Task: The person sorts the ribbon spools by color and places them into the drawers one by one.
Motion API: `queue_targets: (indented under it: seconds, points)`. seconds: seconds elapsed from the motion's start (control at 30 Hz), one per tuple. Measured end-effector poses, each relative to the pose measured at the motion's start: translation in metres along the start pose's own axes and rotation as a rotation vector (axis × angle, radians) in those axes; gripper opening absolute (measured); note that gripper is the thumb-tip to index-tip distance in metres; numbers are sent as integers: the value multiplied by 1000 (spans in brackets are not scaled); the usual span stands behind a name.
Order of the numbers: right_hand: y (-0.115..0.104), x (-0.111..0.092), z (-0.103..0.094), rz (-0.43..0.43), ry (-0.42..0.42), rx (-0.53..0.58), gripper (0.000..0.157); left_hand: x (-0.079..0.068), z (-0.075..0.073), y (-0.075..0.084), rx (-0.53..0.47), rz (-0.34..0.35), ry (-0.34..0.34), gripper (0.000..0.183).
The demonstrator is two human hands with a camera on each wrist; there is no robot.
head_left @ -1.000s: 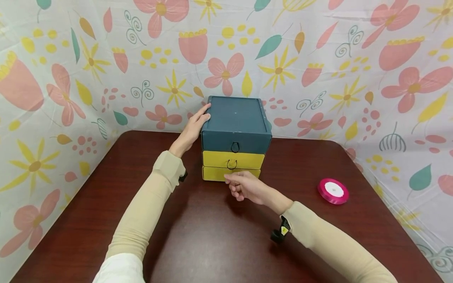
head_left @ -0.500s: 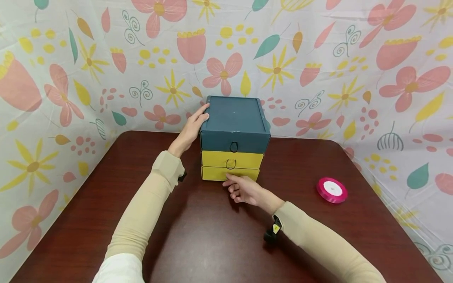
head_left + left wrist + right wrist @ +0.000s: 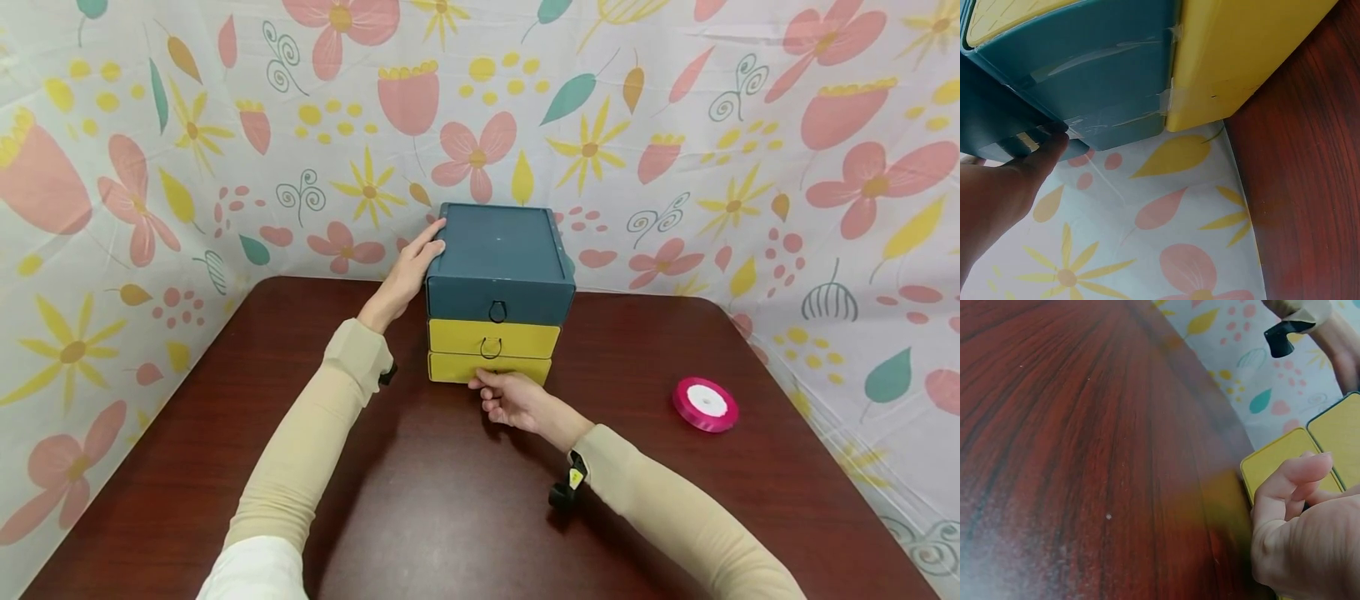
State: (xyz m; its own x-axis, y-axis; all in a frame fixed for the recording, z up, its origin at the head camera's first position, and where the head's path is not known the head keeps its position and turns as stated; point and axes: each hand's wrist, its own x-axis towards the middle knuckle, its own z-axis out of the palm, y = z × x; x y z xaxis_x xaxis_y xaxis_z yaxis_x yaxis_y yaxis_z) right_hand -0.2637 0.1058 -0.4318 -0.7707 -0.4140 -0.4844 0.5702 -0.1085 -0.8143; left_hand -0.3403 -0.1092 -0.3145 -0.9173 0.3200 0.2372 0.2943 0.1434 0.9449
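Note:
A small chest of drawers (image 3: 498, 242) stands at the back of the table, with a dark teal top and front and two yellow drawers below. My left hand (image 3: 405, 271) rests along its upper left edge, fingers extended; the left wrist view shows that hand (image 3: 1007, 190) against the teal side. At the bottom yellow drawer (image 3: 450, 367), my right hand (image 3: 517, 402) has its fingers curled and thumb against the index finger, pinching at the pull, which the fingers mostly hide. Black loop pulls hang on the teal drawer (image 3: 468, 302) and the upper yellow drawer (image 3: 450, 337).
A pink ribbon spool (image 3: 707, 405) with a white centre lies on the right of the dark wooden table (image 3: 420, 517). A flower-printed cloth (image 3: 300, 100) hangs close behind the chest and along both sides.
My right hand has drawn slightly left, its fingers loosening and then closing again at the bottom drawer's front. The left hand stays on the chest's edge. The drawers look unmoved.

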Motion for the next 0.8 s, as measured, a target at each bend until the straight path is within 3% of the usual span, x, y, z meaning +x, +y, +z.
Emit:
queue_targets:
  seconds: [0.8]
  points:
    - [13,-14,2,19,-21,-23,26,1,0,-1,-7,10,9,54]
